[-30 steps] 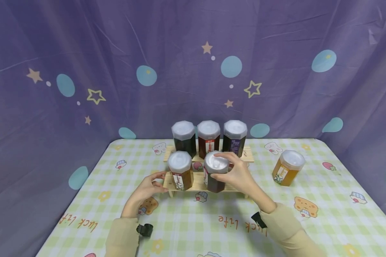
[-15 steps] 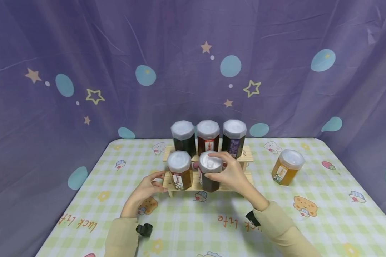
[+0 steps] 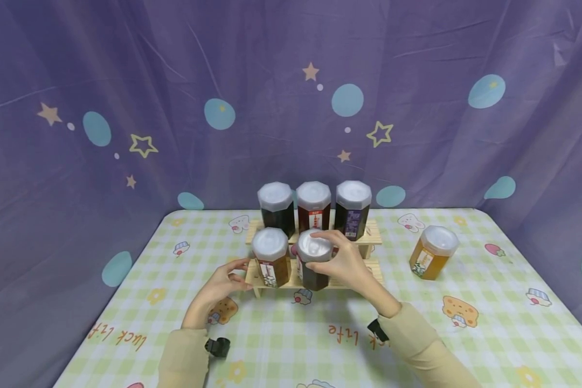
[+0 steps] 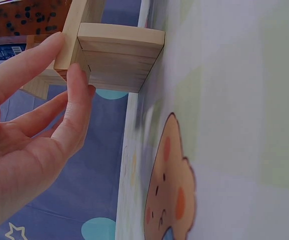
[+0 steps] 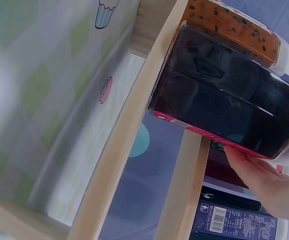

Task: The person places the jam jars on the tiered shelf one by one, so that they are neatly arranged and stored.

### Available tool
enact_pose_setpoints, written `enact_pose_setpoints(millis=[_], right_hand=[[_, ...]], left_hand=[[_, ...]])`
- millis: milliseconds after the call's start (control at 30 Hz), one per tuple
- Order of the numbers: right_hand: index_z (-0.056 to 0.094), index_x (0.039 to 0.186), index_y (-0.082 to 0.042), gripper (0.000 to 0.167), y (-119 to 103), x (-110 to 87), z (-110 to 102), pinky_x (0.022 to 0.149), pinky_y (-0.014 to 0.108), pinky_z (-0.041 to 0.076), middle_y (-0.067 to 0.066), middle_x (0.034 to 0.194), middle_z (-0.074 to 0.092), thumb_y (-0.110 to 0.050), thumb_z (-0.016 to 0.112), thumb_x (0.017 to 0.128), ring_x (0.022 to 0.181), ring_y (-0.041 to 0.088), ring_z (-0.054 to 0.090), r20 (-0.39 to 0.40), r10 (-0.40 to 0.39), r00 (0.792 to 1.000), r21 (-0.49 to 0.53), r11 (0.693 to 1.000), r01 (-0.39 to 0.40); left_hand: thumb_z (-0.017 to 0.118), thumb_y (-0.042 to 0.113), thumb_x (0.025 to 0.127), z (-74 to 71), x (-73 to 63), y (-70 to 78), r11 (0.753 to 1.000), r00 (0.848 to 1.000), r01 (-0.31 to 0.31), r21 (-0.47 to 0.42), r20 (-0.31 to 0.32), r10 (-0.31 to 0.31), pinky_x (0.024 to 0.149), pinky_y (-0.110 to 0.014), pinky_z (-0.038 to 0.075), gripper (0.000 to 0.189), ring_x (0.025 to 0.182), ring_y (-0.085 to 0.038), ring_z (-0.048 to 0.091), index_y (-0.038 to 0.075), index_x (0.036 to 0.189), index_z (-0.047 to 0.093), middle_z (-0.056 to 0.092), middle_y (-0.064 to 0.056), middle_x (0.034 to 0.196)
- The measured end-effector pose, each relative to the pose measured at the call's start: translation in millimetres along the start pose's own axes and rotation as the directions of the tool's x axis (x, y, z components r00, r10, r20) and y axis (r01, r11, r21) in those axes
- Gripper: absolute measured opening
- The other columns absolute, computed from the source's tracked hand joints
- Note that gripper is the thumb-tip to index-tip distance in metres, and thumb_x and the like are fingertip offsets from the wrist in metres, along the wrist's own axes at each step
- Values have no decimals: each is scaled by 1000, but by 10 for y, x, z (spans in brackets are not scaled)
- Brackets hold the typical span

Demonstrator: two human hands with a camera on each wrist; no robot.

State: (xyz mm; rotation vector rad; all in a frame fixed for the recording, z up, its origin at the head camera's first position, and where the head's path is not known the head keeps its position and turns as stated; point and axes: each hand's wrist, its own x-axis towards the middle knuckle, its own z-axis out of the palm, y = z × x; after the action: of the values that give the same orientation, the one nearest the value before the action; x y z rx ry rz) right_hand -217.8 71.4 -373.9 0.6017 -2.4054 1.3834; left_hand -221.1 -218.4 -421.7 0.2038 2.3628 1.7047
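A two-step wooden rack [image 3: 374,268] stands on the table. My right hand [image 3: 347,264] grips a dark jar [image 3: 316,276] by its frosted lid, at the middle of the lower step. In the right wrist view the base of this dark jar [image 5: 224,95] is right at the step's board. Left of it, close by, stands an amber-brown jar [image 3: 275,268]. My left hand [image 3: 218,284] holds the rack's lower left end; in the left wrist view, its digits pinch the corner of the wooden board [image 4: 74,45].
Along the upper step stand a black jar [image 3: 277,215], a dark red jar [image 3: 314,215] and a purple-labelled jar [image 3: 353,213]. A golden jar [image 3: 430,258] stands apart on the checked tablecloth [image 3: 281,345] at right. A purple curtain [image 3: 271,151] hangs behind.
My right hand has moved left with the dark jar, bringing it closer to the amber-brown jar. My left hand has stayed at the rack's end.
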Motion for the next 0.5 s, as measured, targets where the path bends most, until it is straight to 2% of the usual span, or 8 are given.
enact_pose_setpoints(millis=[300,500], right_hand=[[61,109,-12,54,23,10,16,72,29,46,4,108,56,-16,81,59,91,18,54,-6,-28,1000,-5,1000,28],[61,109,-12,54,41,9,24,72,29,46,5,109,55,-16,81,59,91,19,54,-4,-31,1000,0,1000,31]], left_hand=[[67,-4,72,-6,36,-77,1000,1000,-7,10,-6,8,62,-26,45,69,73,-17,56,-6,132,34,42,-25,119],[67,-4,72,-4,19,-43,1000,1000,-1,4,-4,1,63,-29,46,68,73,-18,56,-7,132,34,42,-25,119]])
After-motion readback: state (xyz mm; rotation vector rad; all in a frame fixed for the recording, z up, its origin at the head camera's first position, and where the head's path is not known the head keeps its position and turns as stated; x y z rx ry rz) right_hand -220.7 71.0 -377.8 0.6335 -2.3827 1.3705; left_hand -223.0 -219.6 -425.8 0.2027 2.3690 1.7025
